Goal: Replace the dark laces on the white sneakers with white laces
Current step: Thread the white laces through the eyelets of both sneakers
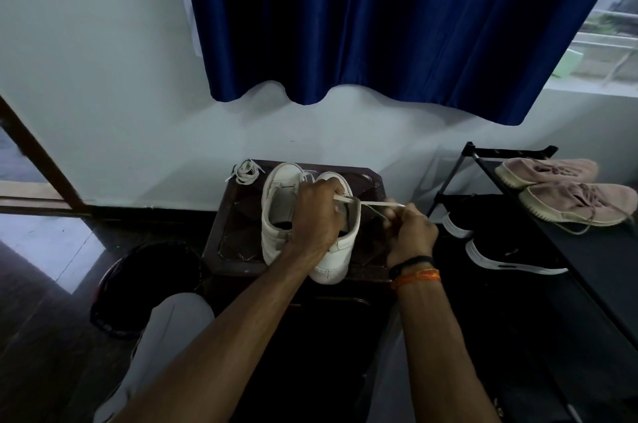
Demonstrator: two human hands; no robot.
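Note:
Two white sneakers stand side by side on a dark brown stool [234,212], toes toward the wall. The left sneaker [278,212] has no lace showing. My left hand [316,215] grips the top of the right sneaker [336,260] and covers its eyelets. A white lace [374,204] stretches taut from that shoe to my right hand [409,232], which pinches its end just right of the shoe. A coiled white lace [245,172] lies at the stool's back left corner. No dark lace is visible.
A black shoe rack [587,250] stands to the right, with pink sneakers [569,191] on top and black shoes [511,250] on a lower shelf. A dark round basket [138,288] sits on the floor at left. My knee [176,326] is below the stool. A blue curtain [379,25] hangs behind.

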